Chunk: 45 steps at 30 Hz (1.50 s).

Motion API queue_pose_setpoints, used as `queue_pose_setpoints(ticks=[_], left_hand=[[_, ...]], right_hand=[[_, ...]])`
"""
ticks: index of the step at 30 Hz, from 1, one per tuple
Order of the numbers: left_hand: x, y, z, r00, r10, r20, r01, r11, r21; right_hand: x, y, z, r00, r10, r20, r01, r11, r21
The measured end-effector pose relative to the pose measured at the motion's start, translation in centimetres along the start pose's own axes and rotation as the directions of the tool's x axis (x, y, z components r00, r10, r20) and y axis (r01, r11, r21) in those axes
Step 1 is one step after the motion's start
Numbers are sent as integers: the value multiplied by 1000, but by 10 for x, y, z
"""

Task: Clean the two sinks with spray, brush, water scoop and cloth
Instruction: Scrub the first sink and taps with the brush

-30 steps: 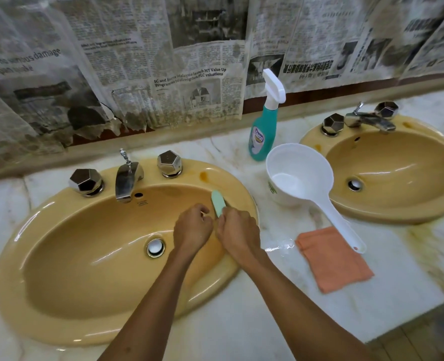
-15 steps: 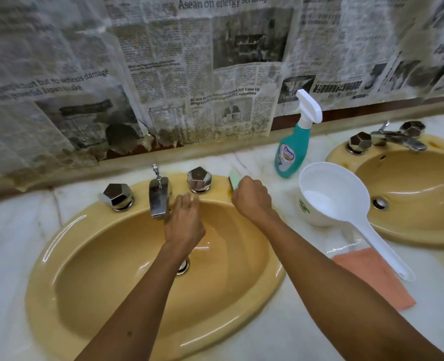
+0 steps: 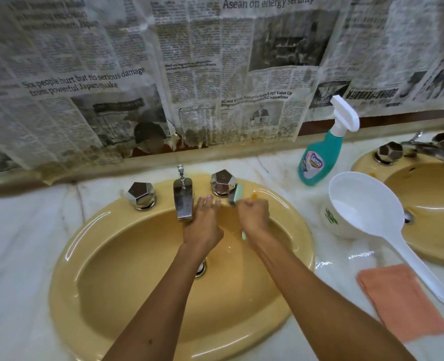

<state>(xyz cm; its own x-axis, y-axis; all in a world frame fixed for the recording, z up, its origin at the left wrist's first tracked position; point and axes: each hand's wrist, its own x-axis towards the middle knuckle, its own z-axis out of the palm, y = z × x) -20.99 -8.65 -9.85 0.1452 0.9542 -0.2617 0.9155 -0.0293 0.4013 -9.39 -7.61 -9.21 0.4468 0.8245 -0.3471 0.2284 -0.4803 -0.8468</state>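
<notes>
Two hands over left sink (image 3: 90, 246) | right hand (image 3: 253, 216) fisted round green brush (image 3: 237, 192) at back rim by tap knob (image 3: 223, 182) | left hand (image 3: 204, 222) fingers straight on rim beside spout (image 3: 183, 201)

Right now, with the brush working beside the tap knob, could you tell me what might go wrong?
1. The right hand grips the brush right against the right knob; a hard stroke might turn it.
2. The left hand rests on the glossy sink rim by the spout and could slip.
3. The water scoop handle overhangs the cloth; an elbow might tip it.
</notes>
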Motion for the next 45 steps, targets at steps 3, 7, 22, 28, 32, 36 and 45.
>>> queue_pose_setpoints(ticks=[3, 7, 22, 28, 32, 36, 45], left_hand=[[0, -3, 2, 1000, 0, -6, 0, 1000, -11], [-1, -4, -1, 1000, -12, 11, 13, 999, -49], [-1, -2, 5, 1000, -10, -25, 8, 999, -50], [-1, 5, 9, 997, -5, -74, 11, 997, 80], [-1, 8, 10, 995, -8, -95, 21, 990, 138], [0, 9, 11, 993, -2, -114, 23, 983, 181], [7, 17, 14, 995, 7, -102, 28, 941, 337]], right_hand=[[-26, 23, 10, 999, -48, 25, 47, 998, 37], [7, -9, 9, 998, 52, -47, -48, 996, 74], [69, -33, -29, 1000, -5, -3, 5, 984, -179], [29, 12, -55, 969, -177, 175, 243, 820, -518], [67, -3, -76, 985, -170, 34, 165, 856, -490], [34, 16, -70, 959, -253, 127, 280, 780, -559], [54, -14, -61, 949, -262, 177, 315, 765, -561]])
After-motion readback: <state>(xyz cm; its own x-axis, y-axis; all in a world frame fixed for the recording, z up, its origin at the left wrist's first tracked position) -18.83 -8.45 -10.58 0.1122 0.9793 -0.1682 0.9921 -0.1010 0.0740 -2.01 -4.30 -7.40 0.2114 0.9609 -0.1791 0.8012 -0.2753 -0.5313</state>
